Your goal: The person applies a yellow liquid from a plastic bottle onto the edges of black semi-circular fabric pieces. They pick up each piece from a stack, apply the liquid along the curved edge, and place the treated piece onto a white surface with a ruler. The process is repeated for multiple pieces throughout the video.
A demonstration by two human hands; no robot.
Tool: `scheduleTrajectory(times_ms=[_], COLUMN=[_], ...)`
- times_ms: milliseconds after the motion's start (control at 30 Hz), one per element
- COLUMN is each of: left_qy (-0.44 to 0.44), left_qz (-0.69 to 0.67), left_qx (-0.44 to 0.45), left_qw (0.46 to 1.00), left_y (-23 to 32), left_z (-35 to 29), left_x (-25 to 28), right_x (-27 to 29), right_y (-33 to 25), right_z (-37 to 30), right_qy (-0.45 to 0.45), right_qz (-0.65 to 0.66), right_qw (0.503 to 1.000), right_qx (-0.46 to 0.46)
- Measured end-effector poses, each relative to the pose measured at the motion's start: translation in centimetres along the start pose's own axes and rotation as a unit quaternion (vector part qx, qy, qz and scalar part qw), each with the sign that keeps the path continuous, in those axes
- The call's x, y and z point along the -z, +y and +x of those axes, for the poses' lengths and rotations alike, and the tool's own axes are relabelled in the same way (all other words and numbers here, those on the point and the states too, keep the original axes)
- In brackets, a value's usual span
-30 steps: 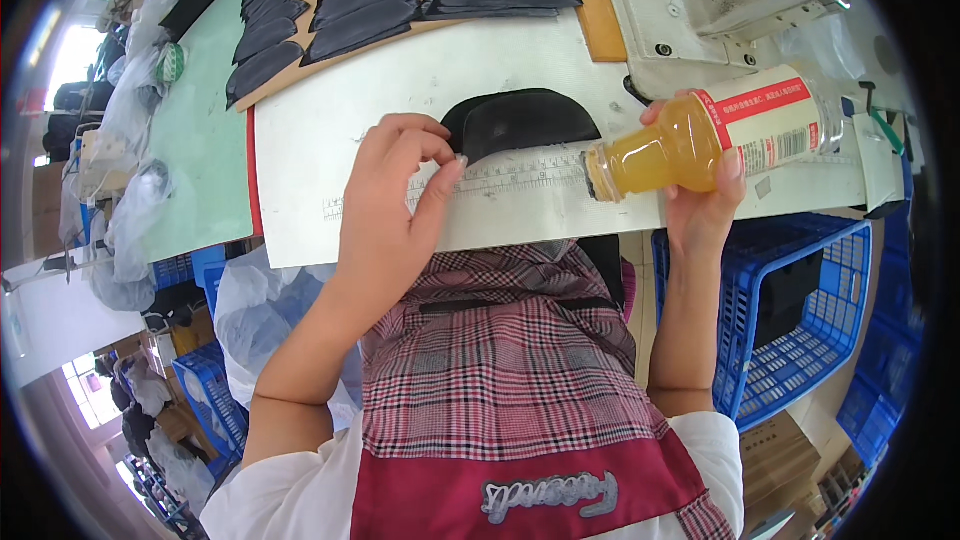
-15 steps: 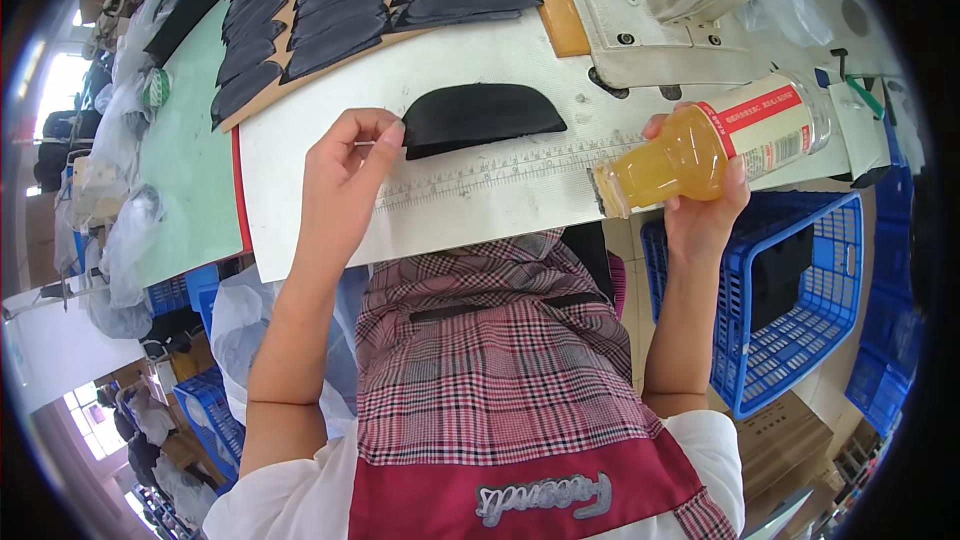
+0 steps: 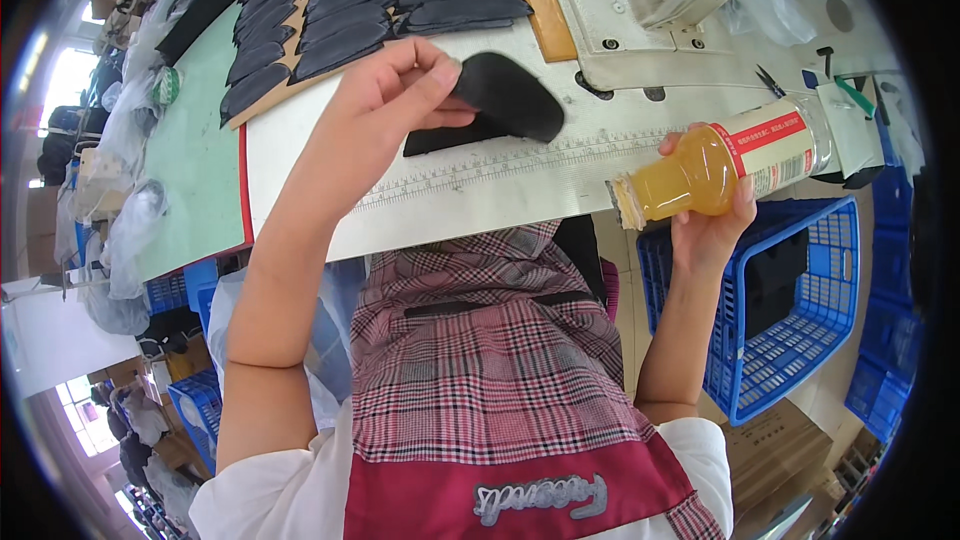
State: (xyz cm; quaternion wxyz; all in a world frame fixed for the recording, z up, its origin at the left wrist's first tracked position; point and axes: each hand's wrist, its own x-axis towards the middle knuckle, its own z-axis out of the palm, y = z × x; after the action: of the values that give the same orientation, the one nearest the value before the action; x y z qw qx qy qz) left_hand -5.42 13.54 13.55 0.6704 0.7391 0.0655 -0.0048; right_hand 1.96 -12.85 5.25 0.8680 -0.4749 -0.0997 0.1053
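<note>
Between the thumb and fingers of my left hand (image 3: 405, 90) is a black, curved flat piece (image 3: 515, 95), raised at a tilt off the table. Under it more flat black material (image 3: 450, 135) lies along the printed ruler; I cannot tell whether that is a second piece. My right hand (image 3: 710, 225) is wrapped round a clear bottle (image 3: 770, 145) of yellow liquid with a red and cream label. The bottle is tipped on its side, its neck pointing left, and a pale, worn tip (image 3: 628, 202) sits at its mouth, just past the table's front edge.
Rows of similar black pieces (image 3: 345, 25) lie overlapped on a brown board at the back left. A white machine base (image 3: 640, 30) stands at the back right, with black snips (image 3: 770, 80) nearby. Below the table at right is a blue crate (image 3: 790, 340).
My left hand has moved up and right, lifting the black piece that lay flat. The bottle in my right hand has shifted slightly right and down.
</note>
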Motion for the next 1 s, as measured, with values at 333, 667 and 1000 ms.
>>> scheduleTrajectory(times_ms=[333,667,1000], left_qy=[-0.103,-0.028,0.102], left_qz=[0.089,-0.183,-0.167], left_qx=[0.088,0.091,-0.036], left_qw=[0.987,0.978,0.980], left_y=[-3.1,-1.7,1.5], left_z=[-2.8,-6.0,-2.1], left_x=[2.1,7.2,24.8], right_x=[-1.1,-4.7,-6.2], right_y=[0.3,0.8,1.0], right_z=[1.4,3.4,3.4], right_qy=[-0.083,-0.241,-0.190], right_qz=[0.009,-0.058,-0.103], right_qw=[0.994,0.937,0.946], right_qx=[-0.069,-0.246,-0.243])
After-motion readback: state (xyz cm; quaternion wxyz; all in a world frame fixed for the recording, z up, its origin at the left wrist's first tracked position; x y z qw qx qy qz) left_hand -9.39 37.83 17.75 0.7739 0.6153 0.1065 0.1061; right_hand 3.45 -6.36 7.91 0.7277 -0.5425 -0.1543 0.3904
